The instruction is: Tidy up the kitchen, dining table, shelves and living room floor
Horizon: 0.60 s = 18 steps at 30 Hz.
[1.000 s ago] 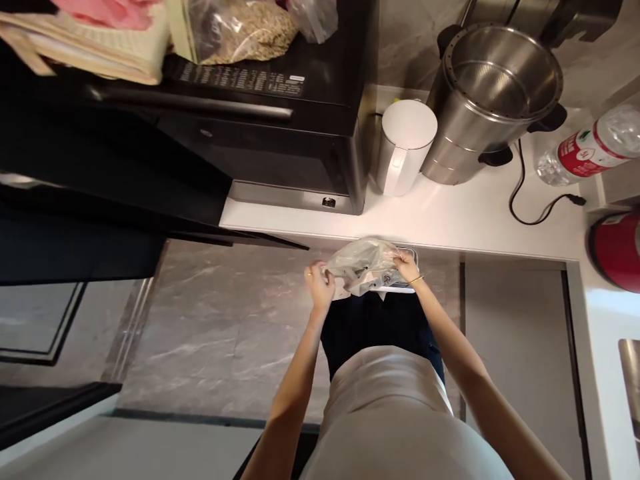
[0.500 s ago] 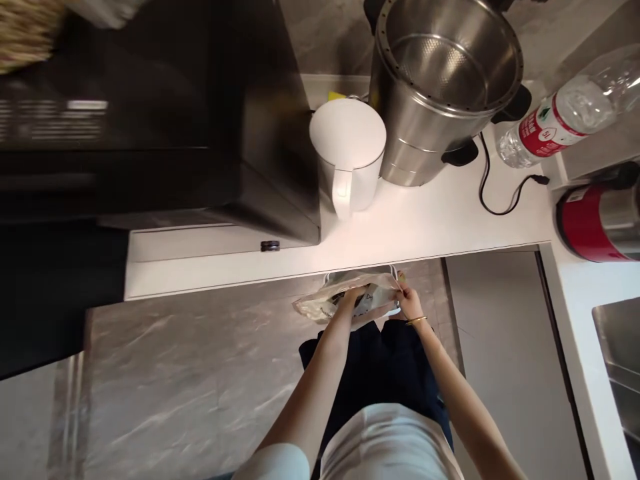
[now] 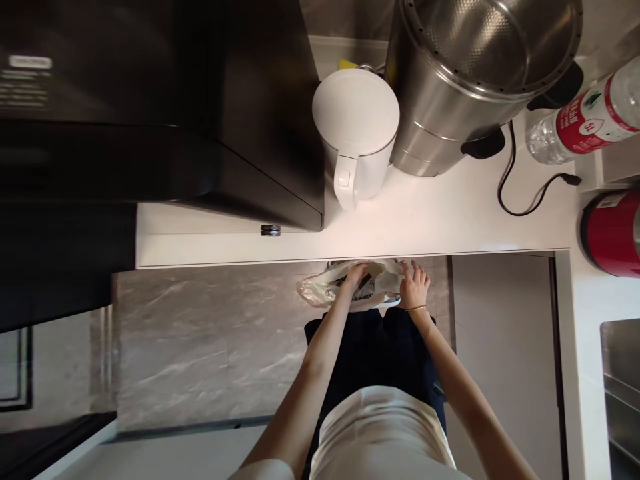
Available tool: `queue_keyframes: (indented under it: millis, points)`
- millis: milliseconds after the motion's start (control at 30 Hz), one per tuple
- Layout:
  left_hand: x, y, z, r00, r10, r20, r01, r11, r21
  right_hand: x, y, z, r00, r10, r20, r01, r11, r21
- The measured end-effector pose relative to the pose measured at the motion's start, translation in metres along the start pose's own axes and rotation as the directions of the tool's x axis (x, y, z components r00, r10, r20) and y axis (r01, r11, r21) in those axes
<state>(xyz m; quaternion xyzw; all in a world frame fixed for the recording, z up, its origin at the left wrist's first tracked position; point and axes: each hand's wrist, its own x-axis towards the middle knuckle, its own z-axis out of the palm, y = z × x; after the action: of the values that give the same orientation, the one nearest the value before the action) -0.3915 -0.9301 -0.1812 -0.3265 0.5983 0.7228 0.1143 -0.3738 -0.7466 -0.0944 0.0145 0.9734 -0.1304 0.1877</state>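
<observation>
A whitish, semi-clear plastic bag point(image 3: 315, 291) with dark printing hangs or stands below the counter edge, in front of my knees. Its mouth is spread wide. My left hand point(image 3: 357, 273) reaches into the mouth near the far rim; its fingertips are partly hidden, and I cannot make out what they touch. Dark shapes show inside the bag, too small to name. At the bag's right edge is my right hand point(image 3: 414, 287), a gold bracelet on its wrist. Its fingers are stretched and spread, and the thumb side touches the plastic.
Above the bag runs a white counter point(image 3: 450, 223). On it stand a white jug point(image 3: 370, 160), a large steel pot point(image 3: 430, 127), a big water bottle point(image 3: 585, 123), a black cable point(image 3: 510, 193) and a red container point(image 3: 613, 233). A black appliance point(image 3: 240, 120) fills the upper left; a sink point(image 3: 623, 373) is at right.
My left hand has drawn back toward the bag's far rim. My right hand has loosened from a pinch on the bag's edge, and its fingers have spread. The view has shifted slightly.
</observation>
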Motion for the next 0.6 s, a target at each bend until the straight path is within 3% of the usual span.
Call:
queue_keyframes:
  millis: [100, 200, 433, 600]
  points:
    - [0.005, -0.002, -0.012, 0.966, -0.238, -0.098, 0.22, 0.961, -0.17, -0.003, -0.009, 0.006, 0.985, -0.173, 0.01, 0.173, 0.984, -0.032]
    - [0.011, -0.003, -0.016, 0.91, -0.382, -0.163, 0.312, 0.888, -0.338, -0.005, -0.02, 0.017, 0.961, -0.259, 0.093, 0.26, 0.966, -0.002]
    - [0.014, -0.003, -0.017, 0.843, -0.504, -0.189, 0.332, 0.764, -0.554, -0.004, -0.015, 0.028, 0.974, 0.06, 0.22, -0.065, 0.998, 0.016]
    - [0.004, 0.002, -0.02, 0.829, -0.542, -0.138, 0.374, 0.72, -0.585, 0.006, 0.008, 0.014, 0.963, 0.22, 0.159, -0.243, 0.959, 0.145]
